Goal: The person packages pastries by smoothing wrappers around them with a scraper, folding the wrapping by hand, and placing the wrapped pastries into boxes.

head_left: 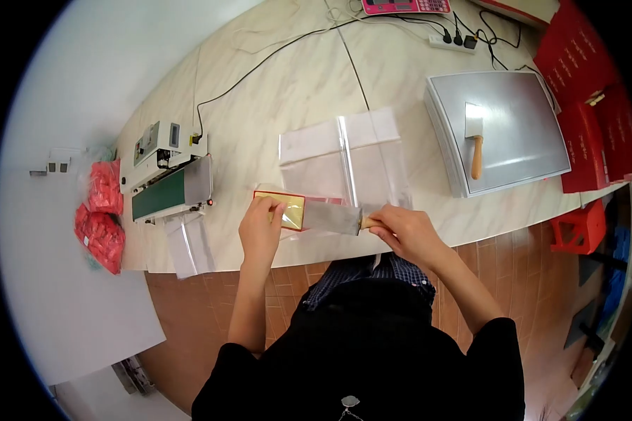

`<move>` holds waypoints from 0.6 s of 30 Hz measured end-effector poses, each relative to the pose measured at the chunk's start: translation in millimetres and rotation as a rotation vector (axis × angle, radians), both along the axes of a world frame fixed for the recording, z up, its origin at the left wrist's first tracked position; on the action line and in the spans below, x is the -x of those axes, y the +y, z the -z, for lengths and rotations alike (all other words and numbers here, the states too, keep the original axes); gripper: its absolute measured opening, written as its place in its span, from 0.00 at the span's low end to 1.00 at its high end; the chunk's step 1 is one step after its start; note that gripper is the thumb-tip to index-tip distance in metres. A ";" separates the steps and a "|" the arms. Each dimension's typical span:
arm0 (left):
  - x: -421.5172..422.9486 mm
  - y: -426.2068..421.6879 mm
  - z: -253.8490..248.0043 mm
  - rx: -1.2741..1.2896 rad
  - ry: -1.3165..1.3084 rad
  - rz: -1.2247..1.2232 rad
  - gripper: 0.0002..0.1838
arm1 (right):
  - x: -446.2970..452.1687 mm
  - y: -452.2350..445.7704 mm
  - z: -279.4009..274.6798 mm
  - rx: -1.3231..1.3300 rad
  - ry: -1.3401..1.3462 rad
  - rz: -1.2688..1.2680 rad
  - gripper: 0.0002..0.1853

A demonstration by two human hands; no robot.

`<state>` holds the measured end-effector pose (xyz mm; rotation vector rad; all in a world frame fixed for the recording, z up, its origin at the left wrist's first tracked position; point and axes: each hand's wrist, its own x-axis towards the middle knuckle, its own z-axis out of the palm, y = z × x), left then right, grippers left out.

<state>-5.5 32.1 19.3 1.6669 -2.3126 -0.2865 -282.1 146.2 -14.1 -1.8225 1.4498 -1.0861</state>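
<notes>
My left hand (263,217) pinches a yellow card with a red border (293,212), which covers the far end of a wide metal blade. My right hand (404,228) is closed around the light wooden handle of that cleaver (333,216); its blade points left. I cannot tell whether the blade sits inside the card or behind it. Beneath both hands, clear plastic bags (316,168) lie on the marbled table, and a strip of red shows under the blade.
To the left stands a bag sealing machine (165,175) with a green belt. A second cleaver (475,140) with a wooden handle lies on a silver scale platform (534,151) at right. Red boxes (583,147), a power strip (453,43) and red bags (100,238) are around.
</notes>
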 end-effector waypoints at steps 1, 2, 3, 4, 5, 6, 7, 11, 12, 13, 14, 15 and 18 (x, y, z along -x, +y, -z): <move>0.6 -0.3 -0.5 -0.039 0.039 0.002 0.09 | -3.1 -3.1 -2.0 0.017 0.030 -0.044 0.08; 0.8 -0.8 -0.9 -0.078 0.079 0.003 0.08 | -4.5 -5.3 -4.5 0.018 0.039 -0.055 0.08; 0.8 -1.0 -0.8 -0.076 0.090 -0.008 0.08 | -5.1 -6.8 -7.2 0.005 0.072 -0.067 0.08; 0.4 -0.9 -0.3 -0.078 0.088 0.000 0.08 | -6.0 -8.1 -9.6 -0.010 0.105 -0.080 0.07; 0.4 -0.6 0.5 -0.081 0.087 0.009 0.08 | -6.7 -8.9 -11.2 -0.011 0.117 -0.092 0.07; 0.7 0.0 1.1 -0.082 0.100 -0.001 0.08 | -7.4 -9.4 -12.9 -0.008 0.132 -0.084 0.07; 1.1 0.6 1.6 -0.068 0.095 0.002 0.08 | -8.3 -9.4 -14.6 -0.007 0.147 -0.076 0.07; -0.4 1.2 5.4 -0.016 0.068 0.018 0.07 | -18.0 -9.7 -22.1 -0.003 0.172 -0.074 0.08; -0.9 2.3 4.6 -0.019 0.081 0.014 0.07 | -21.6 -10.6 -24.3 -0.001 0.178 -0.076 0.07; -1.2 4.0 2.0 -0.009 0.106 -0.015 0.07 | -25.1 -11.9 -26.7 0.002 0.182 -0.077 0.07; -1.9 5.4 -1.0 0.000 0.131 -0.042 0.07 | -29.2 -13.7 -29.0 -0.001 0.193 -0.078 0.07; -4.8 7.4 -4.7 -0.003 0.142 -0.044 0.07 | -33.9 -15.5 -31.4 -0.001 0.204 -0.072 0.07; -18.7 10.9 -16.4 0.026 0.106 0.133 0.07 | -46.5 -21.2 -33.4 0.004 0.239 -0.072 0.07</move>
